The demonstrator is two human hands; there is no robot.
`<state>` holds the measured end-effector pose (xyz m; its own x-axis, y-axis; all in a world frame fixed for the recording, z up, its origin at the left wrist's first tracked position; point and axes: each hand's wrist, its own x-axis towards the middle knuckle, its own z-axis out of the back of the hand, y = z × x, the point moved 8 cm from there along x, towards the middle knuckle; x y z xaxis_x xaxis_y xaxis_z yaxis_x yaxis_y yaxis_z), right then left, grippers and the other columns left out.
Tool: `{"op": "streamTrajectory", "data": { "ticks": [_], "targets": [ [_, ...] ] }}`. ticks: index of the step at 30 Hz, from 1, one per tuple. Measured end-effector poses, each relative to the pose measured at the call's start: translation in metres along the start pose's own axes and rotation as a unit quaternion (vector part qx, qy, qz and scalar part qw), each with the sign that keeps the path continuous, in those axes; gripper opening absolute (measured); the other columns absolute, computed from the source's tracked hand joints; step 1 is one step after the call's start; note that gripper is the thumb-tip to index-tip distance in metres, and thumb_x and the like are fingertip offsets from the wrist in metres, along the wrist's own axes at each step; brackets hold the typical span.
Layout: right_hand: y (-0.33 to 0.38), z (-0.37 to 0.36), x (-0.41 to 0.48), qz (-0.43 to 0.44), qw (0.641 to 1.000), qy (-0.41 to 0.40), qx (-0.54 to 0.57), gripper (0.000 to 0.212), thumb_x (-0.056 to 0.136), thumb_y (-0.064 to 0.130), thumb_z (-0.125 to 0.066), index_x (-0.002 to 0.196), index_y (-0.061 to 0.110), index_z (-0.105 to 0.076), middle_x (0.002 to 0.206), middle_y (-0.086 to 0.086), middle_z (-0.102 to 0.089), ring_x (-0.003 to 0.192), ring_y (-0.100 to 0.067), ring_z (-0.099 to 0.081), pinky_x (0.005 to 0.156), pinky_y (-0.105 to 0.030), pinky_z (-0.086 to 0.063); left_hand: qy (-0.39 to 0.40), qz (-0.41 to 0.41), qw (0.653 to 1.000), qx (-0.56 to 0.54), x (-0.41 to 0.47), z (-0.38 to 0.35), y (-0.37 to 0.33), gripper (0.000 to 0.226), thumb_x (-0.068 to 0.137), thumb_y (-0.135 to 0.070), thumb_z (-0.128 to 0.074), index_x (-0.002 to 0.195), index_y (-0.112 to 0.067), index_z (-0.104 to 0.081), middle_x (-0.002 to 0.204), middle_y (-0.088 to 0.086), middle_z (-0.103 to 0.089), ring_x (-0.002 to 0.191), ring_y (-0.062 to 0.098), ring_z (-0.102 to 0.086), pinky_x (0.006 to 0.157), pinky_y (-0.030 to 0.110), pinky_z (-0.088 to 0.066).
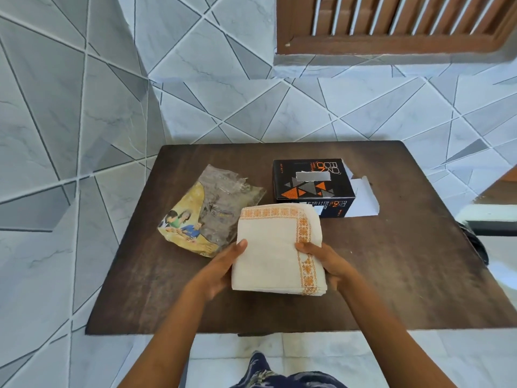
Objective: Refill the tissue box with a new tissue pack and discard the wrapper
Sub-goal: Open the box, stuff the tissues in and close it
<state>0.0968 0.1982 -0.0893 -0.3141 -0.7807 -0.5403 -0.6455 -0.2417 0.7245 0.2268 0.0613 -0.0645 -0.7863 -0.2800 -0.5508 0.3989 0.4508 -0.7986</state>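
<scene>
Both hands: left hand and right hand clamped on tissue stack | squeeze flat, feed through open end flap of box | wrapper lying empty

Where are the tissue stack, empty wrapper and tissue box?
tissue stack (275, 253): head view, plain white middle of the top sheet.
wrapper (208, 212): head view, crumpled clear middle.
tissue box (307, 177): head view, black top face by the slot.
</scene>
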Motion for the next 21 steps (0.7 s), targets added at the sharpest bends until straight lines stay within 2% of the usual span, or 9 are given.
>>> {"op": "streamTrajectory", "data": {
  "ticks": [2,6,9,11,12,14,16,18,21],
  "targets": [
    [0.002,-0.002,-0.008,0.002,0.999,0.029,0.028,0.081,0.041,0.030,-0.092,0.113,0.018,-0.058,0.104,-0.009,-0.071,0.089,-0.027,-0.071,0.063,-0.038,-0.058,0.011,0.002,1.000,-0.001,0.005,-0.003,-0.002,0.029,0.081,-0.042,-0.054,0.103,-0.025,-0.061,0.093,-0.007,-0.076,0.092,0.013,-0.069,0.082,0.035,-0.052],
    [-0.003,0.009,-0.020,0.008,1.000,0.016,0.023,0.076,0.043,0.031,-0.091,0.111,0.017,-0.059,0.104,-0.009,-0.071,0.091,-0.027,-0.070,0.066,-0.038,-0.058,0.050,-0.014,0.999,-0.007,0.016,-0.010,0.000,0.043,0.069,-0.051,-0.063,0.104,-0.026,-0.063,0.101,-0.003,-0.075,0.104,0.018,-0.065,0.096,0.042,-0.046],
    [-0.010,0.024,-0.028,0.011,0.999,-0.043,-0.015,0.067,0.053,0.030,-0.087,0.112,0.015,-0.059,0.105,-0.011,-0.070,0.091,-0.028,-0.069,0.068,-0.039,-0.058,0.085,-0.032,0.996,0.001,0.021,-0.022,0.001,0.071,0.047,-0.058,-0.080,0.108,-0.028,-0.061,0.102,-0.006,-0.074,0.099,0.013,-0.067,0.085,0.033,-0.054],
    [-0.012,0.032,-0.034,0.020,0.997,-0.072,-0.021,0.050,0.066,0.024,-0.077,0.111,0.013,-0.059,0.102,-0.012,-0.071,0.088,-0.027,-0.070,0.068,-0.039,-0.058,0.093,-0.046,0.994,0.038,0.025,-0.029,0.003,0.084,0.046,-0.057,-0.081,0.120,-0.028,-0.053,0.109,-0.007,-0.072,0.102,0.014,-0.066,0.081,0.030,-0.054],
    [-0.014,0.034,-0.036,0.022,0.997,-0.075,-0.022,0.048,0.064,0.024,-0.077,0.108,0.013,-0.060,0.101,-0.012,-0.071,0.087,-0.027,-0.070,0.069,-0.039,-0.057,0.080,-0.048,0.994,0.049,0.027,-0.030,0.006,0.084,0.051,-0.055,-0.079,0.124,-0.027,-0.050,0.111,-0.005,-0.071,0.103,0.015,-0.066,0.081,0.031,-0.053],
    [-0.015,0.035,-0.038,0.024,0.997,-0.061,-0.029,0.052,0.056,0.028,-0.079,0.104,0.015,-0.063,0.101,-0.011,-0.072,0.090,-0.029,-0.069,0.075,-0.043,-0.056,0.052,-0.046,0.997,0.015,0.030,-0.033,0.009,0.068,0.067,-0.051,-0.070,0.125,-0.023,-0.050,0.112,0.000,-0.071,0.102,0.019,-0.067,0.078,0.031,-0.056],
    [-0.010,0.033,-0.039,0.025,0.999,-0.033,-0.031,0.059,0.048,0.030,-0.085,0.101,0.017,-0.064,0.099,-0.010,-0.073,0.089,-0.028,-0.070,0.075,-0.043,-0.056,0.039,-0.022,0.998,-0.044,0.030,-0.036,0.017,0.051,0.082,-0.059,-0.048,0.118,-0.024,-0.058,0.109,0.002,-0.072,0.101,0.020,-0.067,0.078,0.035,-0.056],
    [-0.004,0.029,-0.038,0.016,1.000,0.008,-0.025,0.068,0.039,0.034,-0.091,0.100,0.018,-0.066,0.097,-0.008,-0.074,0.086,-0.026,-0.071,0.069,-0.039,-0.058,0.039,0.010,0.993,-0.108,0.031,-0.039,0.024,0.064,0.083,-0.069,-0.026,0.115,-0.025,-0.062,0.107,0.005,-0.073,0.099,0.024,-0.068,0.084,0.041,-0.052],
    [0.007,0.023,-0.036,0.000,0.998,0.060,-0.023,0.071,0.039,0.035,-0.092,0.101,0.019,-0.064,0.096,-0.007,-0.074,0.086,-0.025,-0.071,0.067,-0.037,-0.059,-0.012,0.052,0.992,-0.116,0.036,-0.037,0.041,0.074,0.082,-0.069,-0.027,0.126,-0.014,-0.051,0.068,-0.005,-0.076,0.067,0.015,-0.072,0.066,0.034,-0.052]
  ]
}}
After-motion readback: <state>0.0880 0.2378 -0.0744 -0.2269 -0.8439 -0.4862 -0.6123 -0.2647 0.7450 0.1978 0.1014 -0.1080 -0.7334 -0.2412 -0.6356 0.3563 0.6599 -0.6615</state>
